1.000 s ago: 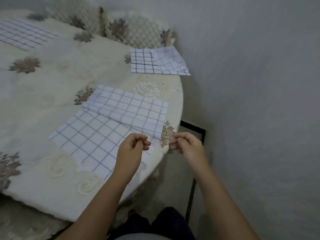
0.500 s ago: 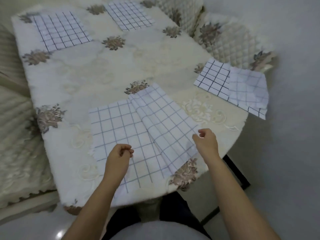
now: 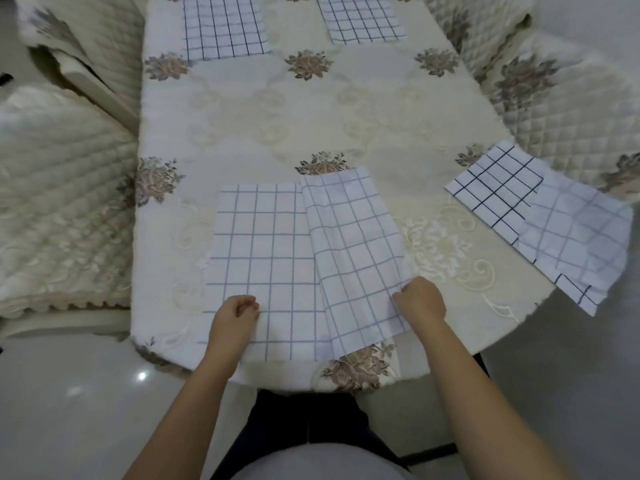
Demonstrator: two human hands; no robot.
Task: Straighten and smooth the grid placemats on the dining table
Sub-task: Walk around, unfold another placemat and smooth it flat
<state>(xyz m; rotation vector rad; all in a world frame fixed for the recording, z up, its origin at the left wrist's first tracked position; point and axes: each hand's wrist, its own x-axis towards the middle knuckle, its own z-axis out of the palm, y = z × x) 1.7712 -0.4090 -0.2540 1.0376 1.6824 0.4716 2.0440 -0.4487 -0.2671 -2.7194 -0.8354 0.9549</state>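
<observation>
Since half a second ago the view has swung to face the dining table (image 3: 311,116) squarely, and the hands have barely shifted on the mat. The near grid placemat (image 3: 256,258) lies at the table's front edge, directly before the person. It is thin white woven cloth with blue-grey lines. Its right side is doubled over as a long flap (image 3: 353,251), paler on its reverse, running away from the person and tilted slightly left.

The right hand (image 3: 420,301) sits at the flap's right edge near its front corner, with curled fingers pinching that edge. The flap lies to the left of those fingers, so opening it likely means drawing it rightward.

The left hand (image 3: 233,323) rests on the flat half with its fingers curled; whether it grips cloth cannot be told.

A second folded placemat (image 3: 498,195) overhangs the table's right edge. The tablecloth is plush cream, embroidered with flowers.
</observation>
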